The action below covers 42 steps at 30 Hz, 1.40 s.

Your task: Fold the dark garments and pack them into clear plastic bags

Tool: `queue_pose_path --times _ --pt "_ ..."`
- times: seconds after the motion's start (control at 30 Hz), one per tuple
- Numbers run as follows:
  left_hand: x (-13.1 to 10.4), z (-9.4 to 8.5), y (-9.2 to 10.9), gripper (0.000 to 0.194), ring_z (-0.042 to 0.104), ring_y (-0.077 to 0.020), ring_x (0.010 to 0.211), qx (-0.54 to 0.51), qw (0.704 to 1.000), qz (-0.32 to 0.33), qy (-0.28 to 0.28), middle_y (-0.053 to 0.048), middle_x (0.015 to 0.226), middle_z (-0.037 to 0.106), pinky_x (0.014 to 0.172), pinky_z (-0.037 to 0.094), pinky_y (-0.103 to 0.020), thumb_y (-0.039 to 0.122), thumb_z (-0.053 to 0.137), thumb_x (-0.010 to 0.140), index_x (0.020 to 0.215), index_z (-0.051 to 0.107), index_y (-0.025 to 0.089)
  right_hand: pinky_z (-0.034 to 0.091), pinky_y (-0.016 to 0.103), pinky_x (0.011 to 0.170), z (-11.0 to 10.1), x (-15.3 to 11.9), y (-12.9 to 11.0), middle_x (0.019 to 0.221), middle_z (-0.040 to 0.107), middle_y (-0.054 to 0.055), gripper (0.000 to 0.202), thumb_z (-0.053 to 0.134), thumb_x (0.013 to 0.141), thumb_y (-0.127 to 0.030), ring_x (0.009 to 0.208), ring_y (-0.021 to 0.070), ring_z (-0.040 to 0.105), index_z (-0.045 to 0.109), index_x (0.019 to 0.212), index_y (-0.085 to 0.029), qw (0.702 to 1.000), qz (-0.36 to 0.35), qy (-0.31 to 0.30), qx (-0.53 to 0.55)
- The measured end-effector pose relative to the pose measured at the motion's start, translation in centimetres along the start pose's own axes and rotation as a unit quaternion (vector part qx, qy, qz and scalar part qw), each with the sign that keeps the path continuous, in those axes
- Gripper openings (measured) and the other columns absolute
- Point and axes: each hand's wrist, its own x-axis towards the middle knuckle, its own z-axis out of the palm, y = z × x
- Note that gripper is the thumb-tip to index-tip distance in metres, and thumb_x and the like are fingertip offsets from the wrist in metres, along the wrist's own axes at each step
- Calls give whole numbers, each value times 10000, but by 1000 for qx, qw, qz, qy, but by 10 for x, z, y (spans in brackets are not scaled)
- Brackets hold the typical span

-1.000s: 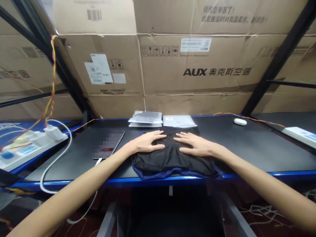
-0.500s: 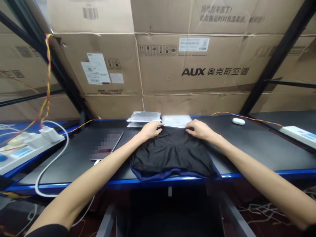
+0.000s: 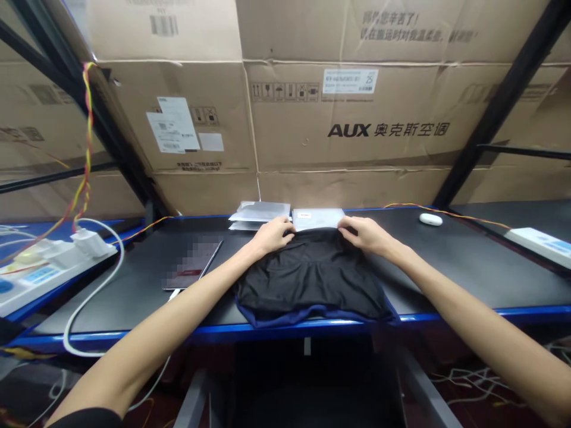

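A black cloth garment (image 3: 307, 270) with a dark blue lower edge lies spread at the table's front, its near edge reaching the blue rim. The cloth is wrinkled, and its exact kind is unclear. At the far left corner, my left hand (image 3: 273, 235) pinches the black edge between thumb and fingers. My right hand (image 3: 360, 234) grips the far right corner the same way. Just beyond the garment sits a flat pale packet (image 3: 319, 219) with a small label. Left of it, behind my left hand, are several stacked whitish sleeves (image 3: 261, 211).
A tablet or phone (image 3: 191, 267) with a plugged white cable lies left of my left forearm. White power strips stand at the far left (image 3: 57, 261) and right (image 3: 542, 245). A small white case (image 3: 430, 220) rests at the back right. Cardboard (image 3: 348, 148) walls the rear.
My right hand has shifted slightly right, its fingers now pinching at the garment's far right corner. The far edge looks a little straighter. My left hand has barely moved.
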Motion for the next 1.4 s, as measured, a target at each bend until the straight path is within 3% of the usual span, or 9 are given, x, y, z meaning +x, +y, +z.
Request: queue_pose_path --times 0.2,0.47,0.63,0.83,0.97,1.03,1.2,1.3,1.4 --pt "-6 -22 7 105 627 -198 956 -66 994 61 59 -28 971 693 915 513 -342 192 578 837 908 654 202 549 386 816 -9 -14 -14 980 734 81 236 502 899 -262 889 249 691 689 1040 -236 999 -14 45 22" --pt "-48 -43 20 162 667 -180 959 -64 990 122 -12 -25 1017 716 874 518 -294 211 569 908 984 712 221 564 371 856 -10 -39 -32 1006 726 55 236 501 918 -202 936 219 683 719 991 -253 997 -53 6 57" --pt "-63 -36 25 200 680 -180 994 -76 989 113 -50 -33 1098 722 895 521 -279 223 548 932 1003 735 215 571 399 898 -7 -50 -35 1063 752 56 224 561 881 -211 973 237 700 751 990 -258 997 -32 -50 54" --pt "-69 -42 21 219 677 -183 1071 -129 984 96 -71 -38 1171 721 987 503 -302 251 582 923 1079 733 225 569 414 931 -7 -54 -39 1112 748 71 223 582 893 -260 1018 248 698 755 1034 -249 996 -10 -51 68" --pt "-71 -52 21 241 569 -226 1263 -149 985 71 -40 -68 1374 611 1103 420 -373 316 651 887 1099 730 235 537 435 989 -12 -54 -43 1142 737 72 231 605 899 -281 1083 252 674 738 1086 -256 995 -12 -5 98" --pt "-71 -59 23 216 582 -229 1214 -185 979 72 -37 -73 1302 644 1073 429 -367 345 685 867 1033 739 218 530 434 987 -19 -55 -49 1114 741 69 199 626 898 -296 1081 250 667 740 1056 -256 990 -16 25 134" --pt "-81 -81 28 312 605 -159 789 -291 934 33 -204 -15 815 676 754 472 -259 469 786 772 803 715 167 548 370 848 -39 -72 -65 937 740 47 124 682 882 -336 915 219 680 747 938 -248 967 12 -30 251" --pt "-96 -89 28 396 604 -178 908 -311 905 49 -285 -9 966 663 842 459 -257 492 868 657 888 726 203 525 389 912 -45 -88 -69 1036 730 59 169 742 833 -385 1012 240 661 767 947 -263 956 22 -102 274" --pt "-108 -92 29 409 592 -193 1028 -319 900 57 -292 -17 1121 622 947 439 -264 477 875 654 932 712 224 470 456 1028 -49 -100 -69 1249 673 75 323 802 757 -457 1195 293 590 769 1035 -296 948 40 -165 270"
